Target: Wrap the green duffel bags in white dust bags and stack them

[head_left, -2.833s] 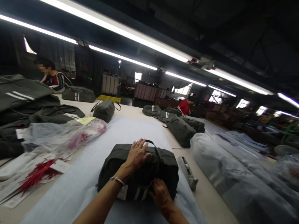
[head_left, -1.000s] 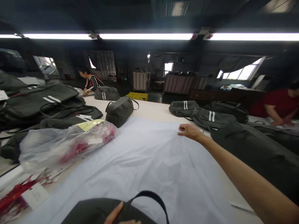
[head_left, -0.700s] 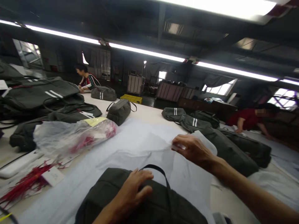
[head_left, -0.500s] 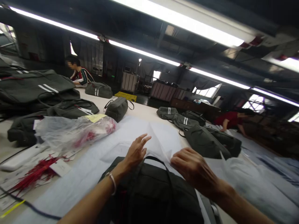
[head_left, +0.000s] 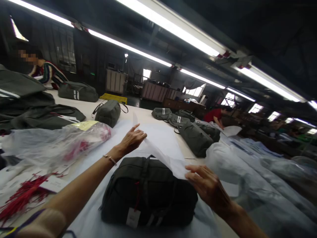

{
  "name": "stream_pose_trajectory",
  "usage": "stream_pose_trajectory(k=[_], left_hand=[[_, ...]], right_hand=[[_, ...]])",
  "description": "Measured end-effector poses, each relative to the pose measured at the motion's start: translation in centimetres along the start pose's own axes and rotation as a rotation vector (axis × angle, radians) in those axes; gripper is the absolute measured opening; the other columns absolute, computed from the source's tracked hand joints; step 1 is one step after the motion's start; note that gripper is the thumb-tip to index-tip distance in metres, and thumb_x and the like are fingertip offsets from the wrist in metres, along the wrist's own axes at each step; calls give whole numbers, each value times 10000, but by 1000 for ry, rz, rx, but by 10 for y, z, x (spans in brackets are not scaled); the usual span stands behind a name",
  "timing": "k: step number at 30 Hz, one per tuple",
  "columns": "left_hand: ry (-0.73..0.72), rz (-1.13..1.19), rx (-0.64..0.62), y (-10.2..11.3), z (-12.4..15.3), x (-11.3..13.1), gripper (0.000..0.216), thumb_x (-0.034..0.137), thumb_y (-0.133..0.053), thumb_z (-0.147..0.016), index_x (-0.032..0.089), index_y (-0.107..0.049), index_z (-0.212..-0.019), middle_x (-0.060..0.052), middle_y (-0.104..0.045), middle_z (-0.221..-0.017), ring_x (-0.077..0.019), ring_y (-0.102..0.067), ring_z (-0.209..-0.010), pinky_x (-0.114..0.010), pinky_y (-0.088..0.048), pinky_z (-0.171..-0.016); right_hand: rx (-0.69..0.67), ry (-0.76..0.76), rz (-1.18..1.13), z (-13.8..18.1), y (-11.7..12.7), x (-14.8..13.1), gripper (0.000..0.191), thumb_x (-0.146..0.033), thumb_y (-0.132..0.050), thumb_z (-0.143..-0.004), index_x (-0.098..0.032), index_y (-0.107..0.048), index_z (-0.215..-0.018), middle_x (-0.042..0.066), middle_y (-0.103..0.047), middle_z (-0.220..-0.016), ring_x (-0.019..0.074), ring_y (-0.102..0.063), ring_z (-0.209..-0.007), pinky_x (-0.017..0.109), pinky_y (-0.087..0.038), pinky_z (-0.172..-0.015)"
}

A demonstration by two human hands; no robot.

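A dark green duffel bag (head_left: pixel 119 195) sits upright before me, with a white tag (head_left: pixel 133 217) hanging from a red string on its near side. Above its far edge, a thin, see-through white sheet (head_left: pixel 162 155), paper or film, stretches between my hands. My left hand (head_left: pixel 133 138) is closed on the sheet's left part, beyond the bag's left end. Over the bag's right end, my right hand (head_left: pixel 208 185) pinches the sheet's other side between thumb and fingers. More white sheets (head_left: pixel 163 132) lie flat under and behind the bag.
To the left are a clear plastic bag (head_left: pixel 56 142), red-stringed tags (head_left: pixel 24 195) and stacked green bags (head_left: pixel 22 89). More duffels (head_left: pixel 195 138) stand at the back right, near crumpled clear plastic (head_left: pixel 250 175). Co-workers are at far left (head_left: pixel 49 74) and far right (head_left: pixel 213 115).
My left hand has gone from open fingers to closed on the sheet, farther forward and left. The sheet is lifted and stretched between both hands. My view has turned right.
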State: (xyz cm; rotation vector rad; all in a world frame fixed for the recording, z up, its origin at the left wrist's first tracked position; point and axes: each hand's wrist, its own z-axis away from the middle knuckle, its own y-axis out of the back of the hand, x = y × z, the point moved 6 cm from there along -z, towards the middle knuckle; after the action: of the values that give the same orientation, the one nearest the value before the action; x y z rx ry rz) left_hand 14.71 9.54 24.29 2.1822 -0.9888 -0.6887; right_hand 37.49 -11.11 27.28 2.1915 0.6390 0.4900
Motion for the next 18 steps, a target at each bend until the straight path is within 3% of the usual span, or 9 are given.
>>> stream_pose_trajectory(k=[2, 4, 6, 8, 11, 14, 18], left_hand=[[-112, -101, 28, 31, 29, 13, 249, 69, -381, -948, 168, -601, -883, -5, -607, -726, -155, -596, -717, -426, -403, -1054], [-206, -149, 62, 59, 61, 33, 210, 63, -407, -940, 173, -581, -899, 0, -578, -720, -164, -565, -696, -352, -485, -870], [-238, -129, 50, 79, 90, 55, 176, 58, -433, -932, 171, -567, -938, 4, -563, -718, -170, -541, -670, -316, -472, -703], [-230, -83, 13, 89, 116, 77, 178, 46, -439, -927, 165, -558, -985, 12, -558, -709, -165, -516, -630, -311, -437, -636], [-185, -13, -34, 88, 148, 110, 220, 16, -411, -918, 154, -551, -1015, 8, -578, -715, -161, -512, -602, -318, -417, -618], [-141, 39, -78, 71, 175, 134, 284, -24, -362, -898, 155, -546, -1019, 8, -592, -696, -162, -524, -572, -319, -407, -598], [-80, 139, -170, 48, 197, 145, 258, 72, -325, -963, 187, -553, -998, 23, -598, -652, -166, -549, -530, -313, -400, -560]], right_hand=[[13, -22, 4, 14, 1, -3, 145, -143, -562, -919, -225, -677, -956, 70, -708, -1027, 182, -663, -890, 314, -535, -783], [4, -37, -25, 30, -1, -8, 134, -143, -570, -914, -222, -673, -948, 67, -714, -1024, 182, -665, -901, 317, -541, -794], [-13, -55, -79, 47, -7, -14, 137, -124, -563, -908, -218, -658, -941, 58, -721, -993, 178, -666, -893, 317, -544, -799], [-25, -78, -129, 64, -16, -19, 153, -101, -548, -904, -217, -642, -940, 50, -725, -953, 175, -665, -872, 323, -545, -800], [-42, -110, -161, 89, -34, -27, 188, -76, -524, -898, -221, -628, -957, 52, -723, -963, 182, -663, -892, 342, -543, -818], [-52, -130, -132, 108, -48, -33, 246, -85, -526, -897, -216, -619, -1083, 70, -713, -1030, 197, -659, -949, 363, -540, -847], [-25, -159, -89, 127, -55, -42, 239, -106, -547, -901, -237, -637, -1079, 48, -715, -959, 185, -665, -881, 356, -532, -831]])
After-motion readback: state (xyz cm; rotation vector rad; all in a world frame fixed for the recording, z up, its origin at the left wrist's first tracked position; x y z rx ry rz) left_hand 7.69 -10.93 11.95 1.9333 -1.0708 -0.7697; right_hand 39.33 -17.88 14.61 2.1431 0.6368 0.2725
